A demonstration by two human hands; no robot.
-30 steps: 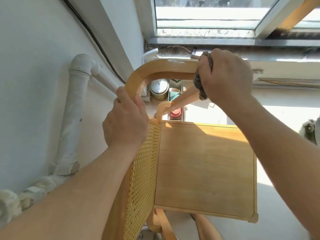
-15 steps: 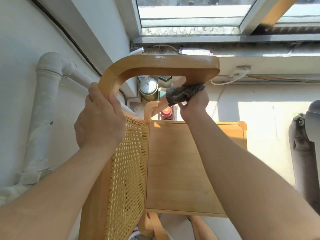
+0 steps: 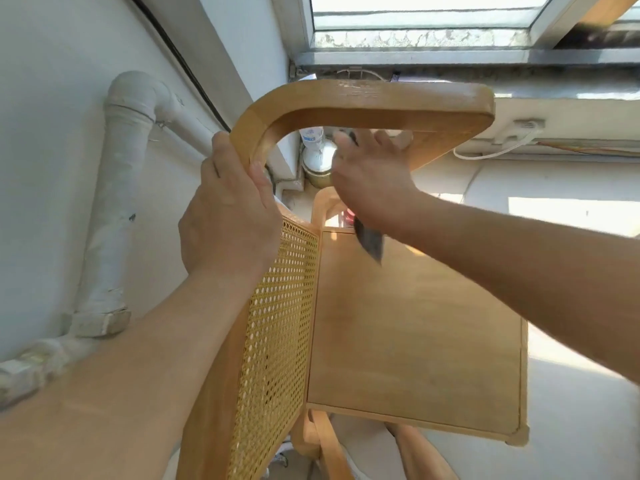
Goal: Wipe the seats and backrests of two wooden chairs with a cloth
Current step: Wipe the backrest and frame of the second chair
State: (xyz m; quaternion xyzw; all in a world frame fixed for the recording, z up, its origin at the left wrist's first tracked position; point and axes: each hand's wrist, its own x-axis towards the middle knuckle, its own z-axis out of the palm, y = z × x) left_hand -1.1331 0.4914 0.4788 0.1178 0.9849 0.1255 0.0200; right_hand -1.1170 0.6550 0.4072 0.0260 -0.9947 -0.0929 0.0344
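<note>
A light wooden chair with a flat seat (image 3: 415,327) and a woven cane backrest (image 3: 277,313) fills the head view. Its curved armrest (image 3: 363,105) arcs over the seat. My left hand (image 3: 228,216) grips the bend where the armrest meets the backrest frame. My right hand (image 3: 374,178) reaches under the armrest and holds a dark grey cloth (image 3: 370,239), a corner of which hangs down below the palm. The fingers press up toward the armrest's underside. Only one chair is in view.
A white wall with a wrapped white pipe (image 3: 117,202) runs along the left. A window frame (image 3: 415,53) lies ahead. A round tin (image 3: 317,164) and a bottle stand in the corner beyond the chair. A white cable (image 3: 491,150) lies on the sill ledge.
My right hand has moved from the top of the armrest to beneath it with the cloth, then left along its underside. My left hand keeps its grip on the bend.
</note>
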